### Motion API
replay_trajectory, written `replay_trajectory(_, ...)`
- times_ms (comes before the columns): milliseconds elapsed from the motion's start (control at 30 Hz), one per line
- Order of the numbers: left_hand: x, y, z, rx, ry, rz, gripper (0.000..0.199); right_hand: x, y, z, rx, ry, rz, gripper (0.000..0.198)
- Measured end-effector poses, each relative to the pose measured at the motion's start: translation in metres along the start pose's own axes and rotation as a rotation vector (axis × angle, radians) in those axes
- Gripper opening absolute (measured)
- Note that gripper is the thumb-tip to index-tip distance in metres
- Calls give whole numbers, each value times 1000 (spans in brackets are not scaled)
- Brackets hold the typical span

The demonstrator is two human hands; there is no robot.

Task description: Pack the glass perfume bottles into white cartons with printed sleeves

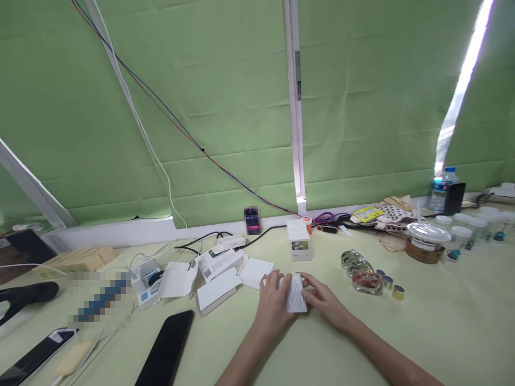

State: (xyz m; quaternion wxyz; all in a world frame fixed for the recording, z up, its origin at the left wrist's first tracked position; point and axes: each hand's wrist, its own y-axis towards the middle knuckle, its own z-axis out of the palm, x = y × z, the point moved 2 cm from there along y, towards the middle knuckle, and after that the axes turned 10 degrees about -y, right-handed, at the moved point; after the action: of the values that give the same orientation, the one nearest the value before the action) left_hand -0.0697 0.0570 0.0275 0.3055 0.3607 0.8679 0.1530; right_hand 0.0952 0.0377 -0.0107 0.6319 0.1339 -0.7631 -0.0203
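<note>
Between my two hands is a small white box (pixel 296 296) with lines of grey print on the side facing me. My left hand (pixel 273 296) wraps around its left side, fingers over the far edge. My right hand (pixel 323 298) pinches it from the right, with fingertips at the far corner and along the near edge. Just beyond stands a white carton (pixel 299 244) with a picture on its front. An opened white box (pixel 218 292) and a loose white flap (pixel 257 272) lie left of my hands.
Coiled wire bundles (pixel 361 272) and small metal cylinders (pixel 398 292) lie to the right. Farther right are a lidded plastic bowl (pixel 428 234) and several clear cups. At the left are a black phone (pixel 167 348), cables and yellow boxes (pixel 80 260). Green sheeting (pixel 225 107) rises behind the table.
</note>
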Motion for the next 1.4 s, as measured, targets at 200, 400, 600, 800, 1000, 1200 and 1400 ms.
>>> replay_trajectory(200,-1,-2,2,-51,50,24,58,3,-7,5,-59,-190,-85,60)
replay_trajectory(400,-9,0,-4,-128,-147,-118,66,5,-5,8,-157,-76,-38,64)
replay_trajectory(600,-10,5,-11,-137,-282,-225,61,7,-2,1,-323,-139,-43,52)
replay_trajectory(800,-2,1,-4,-142,-127,-169,58,11,-4,-4,-383,-358,-184,33)
replay_trajectory(1000,-4,-1,-1,-102,156,49,45,-4,2,2,-346,-342,-139,27)
replay_trajectory(1200,2,2,-6,21,191,-50,56,-9,6,-8,-366,-319,-63,28)
replay_trajectory(1400,9,1,-15,116,173,-192,60,-16,5,-23,-503,-434,51,21)
